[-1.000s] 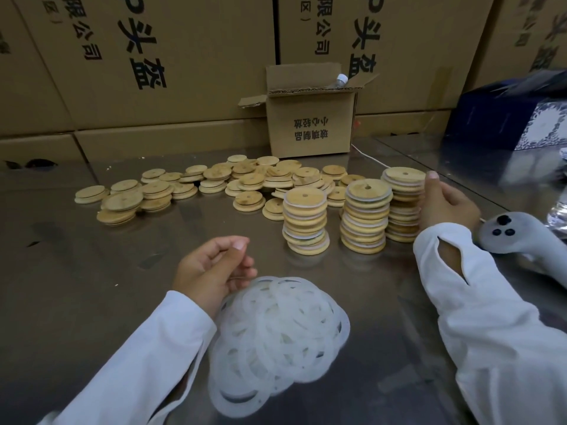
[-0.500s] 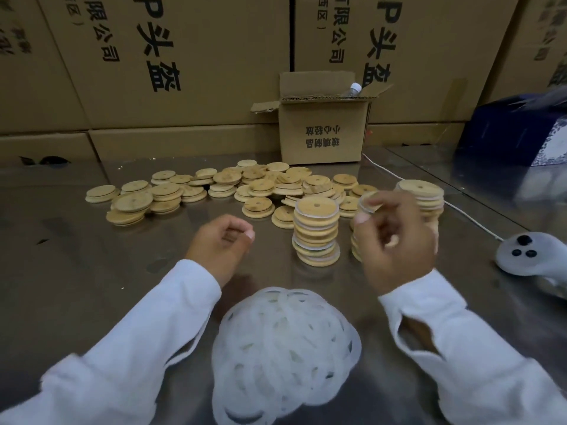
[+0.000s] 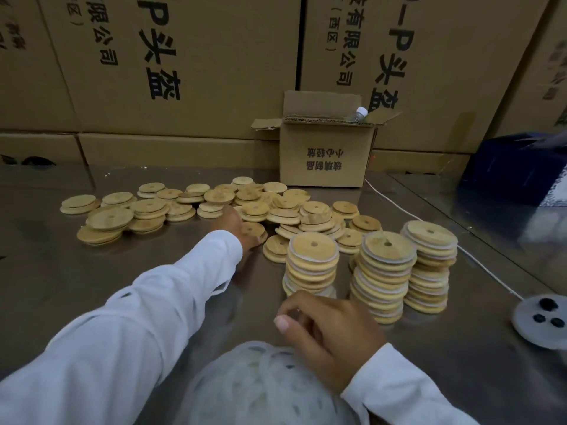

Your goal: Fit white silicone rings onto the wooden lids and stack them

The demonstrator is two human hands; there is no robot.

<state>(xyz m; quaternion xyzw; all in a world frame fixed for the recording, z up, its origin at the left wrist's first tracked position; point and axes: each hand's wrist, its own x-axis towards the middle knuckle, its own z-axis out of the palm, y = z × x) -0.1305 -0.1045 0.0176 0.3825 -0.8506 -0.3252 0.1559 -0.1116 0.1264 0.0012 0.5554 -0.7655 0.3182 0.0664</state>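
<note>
Just against left fingers (image 3: pixel 235 218): wooden lid (image 3: pixel 254 229).

At the back we see tall brown cardboard cartons (image 3: pixel 190 72) printed with black characters. Before them, on the reflective metal worktop (image 3: pixel 61 286), a small open cardboard box (image 3: pixel 325 154) holds a clear white-capped bottle (image 3: pixel 357 113). To our right lie a dark blue box (image 3: pixel 515 170), a thin white cable (image 3: pixel 478 266) and a white round controller with black buttons (image 3: pixel 541 322).
</note>
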